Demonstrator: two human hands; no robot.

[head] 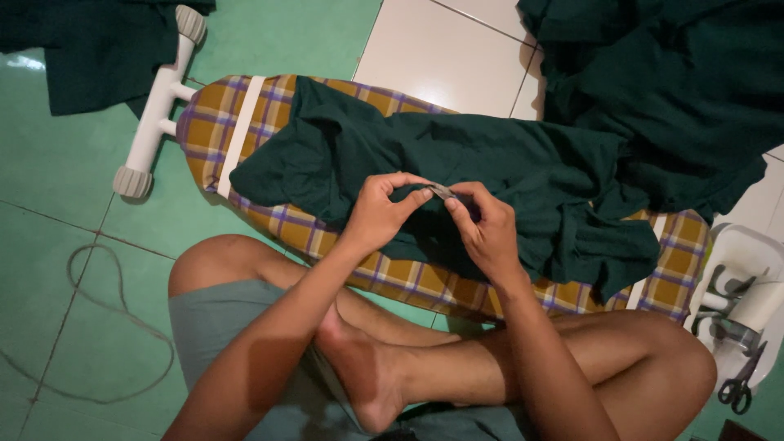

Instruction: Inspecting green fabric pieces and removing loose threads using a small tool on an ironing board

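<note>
A person sits cross-legged on the floor [65, 163] with a low ironing board [384, 278] lying across in front of the shins, its long axis running from the far left to the near right. A dark green garment [506, 171] is draped along that same axis on the checked cover, its bulk trailing off toward the right end and joining a larger heap of green cloth [686, 90] on the tiles beyond. Both hands meet just above the garment's near edge, about midway along the board. The left hand [377, 214] and right hand [483, 229] each pinch a small pale-grey bit [441, 192] between thumb and forefinger, fingertips almost touching; what the bit is cannot be told, and it seems to belong to the garment's hem or seam. It lies roughly level, pointing left to right between the two pinches, so neither hand is nearer than the other. The remaining fingers curl loosely inward. The garment lies directly under and ahead of the hands. Scissors [739, 384] lie well apart at the right, beside a white holder [747, 261], and a cord [114, 318] loops on the floor at the left.
</note>
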